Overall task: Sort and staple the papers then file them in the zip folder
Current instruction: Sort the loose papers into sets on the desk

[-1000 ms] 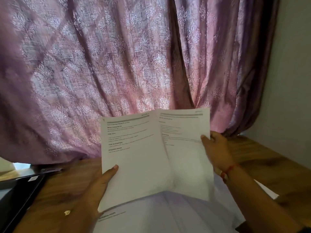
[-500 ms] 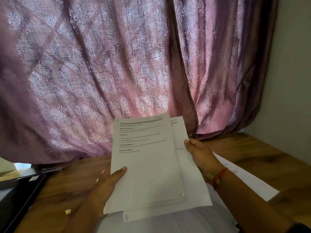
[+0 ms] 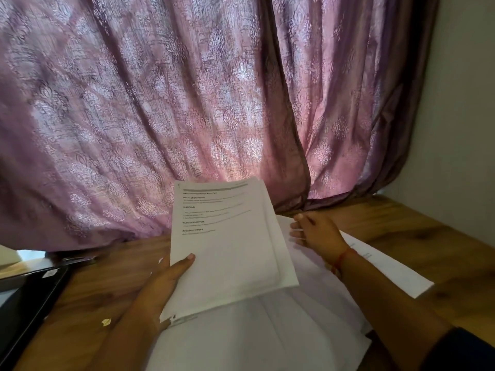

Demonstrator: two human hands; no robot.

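A small stack of printed white papers [image 3: 227, 245] is raised above the wooden table, tilted toward me. My left hand [image 3: 171, 274] grips its lower left edge, thumb on the top sheet. My right hand [image 3: 316, 231] is off the stack, to its right, with fingers straight and resting on loose white sheets [image 3: 308, 311] spread on the table below. One more sheet [image 3: 388, 266] sticks out to the right under my forearm. No stapler and no zip folder can be made out.
A wooden table [image 3: 401, 231] runs to a grey wall on the right. A pink patterned curtain [image 3: 187, 103] hangs close behind. A dark flat object [image 3: 29, 298] lies at the left edge. A small yellow scrap [image 3: 106, 322] sits near my left arm.
The two sheets held apart were brought together into one stack in my left hand. My right hand let go and dropped to the sheets on the table.
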